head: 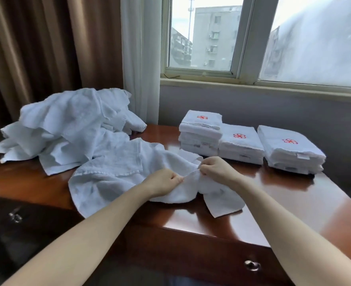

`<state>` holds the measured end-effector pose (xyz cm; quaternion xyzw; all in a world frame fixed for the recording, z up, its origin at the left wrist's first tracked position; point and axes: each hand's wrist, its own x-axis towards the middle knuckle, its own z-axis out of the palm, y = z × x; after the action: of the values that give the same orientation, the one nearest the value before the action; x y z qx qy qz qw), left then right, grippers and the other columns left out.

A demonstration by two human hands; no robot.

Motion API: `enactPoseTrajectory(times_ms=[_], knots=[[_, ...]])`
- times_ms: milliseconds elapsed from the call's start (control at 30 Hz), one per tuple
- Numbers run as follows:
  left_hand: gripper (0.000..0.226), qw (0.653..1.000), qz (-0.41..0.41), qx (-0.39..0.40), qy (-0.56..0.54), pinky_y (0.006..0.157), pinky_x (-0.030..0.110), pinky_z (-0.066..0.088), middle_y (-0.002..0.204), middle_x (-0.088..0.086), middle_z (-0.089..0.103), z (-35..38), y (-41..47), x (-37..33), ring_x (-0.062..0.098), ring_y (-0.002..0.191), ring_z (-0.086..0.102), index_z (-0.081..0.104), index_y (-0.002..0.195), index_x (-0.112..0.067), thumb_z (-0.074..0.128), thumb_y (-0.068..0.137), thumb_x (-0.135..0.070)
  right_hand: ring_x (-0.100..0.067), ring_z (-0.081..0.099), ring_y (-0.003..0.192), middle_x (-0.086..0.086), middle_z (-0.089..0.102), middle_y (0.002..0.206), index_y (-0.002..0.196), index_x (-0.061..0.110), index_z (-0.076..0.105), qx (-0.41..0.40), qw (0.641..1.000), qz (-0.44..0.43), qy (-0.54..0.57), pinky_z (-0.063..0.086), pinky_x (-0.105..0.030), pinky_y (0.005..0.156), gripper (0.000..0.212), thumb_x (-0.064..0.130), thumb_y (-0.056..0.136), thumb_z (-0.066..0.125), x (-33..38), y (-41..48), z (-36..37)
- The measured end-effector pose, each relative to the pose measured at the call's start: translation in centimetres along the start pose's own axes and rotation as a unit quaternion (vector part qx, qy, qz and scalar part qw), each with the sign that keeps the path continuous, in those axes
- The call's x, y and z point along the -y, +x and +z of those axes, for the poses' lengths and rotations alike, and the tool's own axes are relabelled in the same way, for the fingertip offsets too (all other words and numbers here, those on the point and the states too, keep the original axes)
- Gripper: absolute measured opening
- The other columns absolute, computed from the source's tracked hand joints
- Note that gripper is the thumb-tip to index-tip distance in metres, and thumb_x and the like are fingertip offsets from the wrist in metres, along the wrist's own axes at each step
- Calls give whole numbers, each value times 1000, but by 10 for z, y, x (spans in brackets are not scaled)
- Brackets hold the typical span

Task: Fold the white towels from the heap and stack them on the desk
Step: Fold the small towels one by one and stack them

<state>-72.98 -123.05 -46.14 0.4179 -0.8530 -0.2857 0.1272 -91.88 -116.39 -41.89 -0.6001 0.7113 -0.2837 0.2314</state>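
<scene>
We have one loose towel (pixel 112 174) drawn out onto the surface (pixel 294 199), at about four o'clock of the heap (pixel 67 120), probably so we can work it without dragging the others along. Our left hand (pixel 166 180) and right hand (pixel 216 169) sit close together, and each has its fingers curled and pinching the same hem. We judge the grip is meant to find a corner or follow the edge before we spread the cloth.

The hem bridges the short gap between the left fingers (pixel 177 179) and the right fingers (pixel 203 171). The bulk of the towel trails off toward nine o'clock of the left hand, and a flap lies toward six o'clock below the right hand.

The folded stacks (pixel 240 143) stand in a row at one to two o'clock of the hands, red marks up. We think they were set back there to leave room for folding.
</scene>
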Motion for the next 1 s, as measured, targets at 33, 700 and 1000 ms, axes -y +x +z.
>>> enactPoseTrajectory(times_ms=[33, 700, 1000], knots=[[45, 1000, -6, 30, 0, 57, 28, 31, 62, -6, 46, -1, -1, -4, 12, 59, 43, 43, 63, -20, 44, 100, -45, -16, 42, 57, -1, 50, 63, 70, 4, 59, -14, 1000, -4, -5, 33, -31, 57, 16, 12, 79, 49, -6, -2, 1], [21, 973, 139, 177, -44, 80, 26, 58, 108, -3, 73, 22, 40, -118, 13, 99, 69, 71, 112, -23, 55, 98, -23, -22, 57, 105, -4, 60, 110, 95, 21, 75, -261, 957, 99, -84, 48, -36, 88, 28, 21, 90, 48, -70, -63, -51], [31, 979, 195, 42, 37, 86, 33, 57, 89, -15, 74, 9, 36, -103, -4, 87, 67, 73, 99, -33, 56, 89, -9, -24, 45, 116, -4, 51, 116, 108, 22, 66, -302, 936, 101, -149, 38, -37, 91, 26, 35, 87, 56, -69, -62, -33]])
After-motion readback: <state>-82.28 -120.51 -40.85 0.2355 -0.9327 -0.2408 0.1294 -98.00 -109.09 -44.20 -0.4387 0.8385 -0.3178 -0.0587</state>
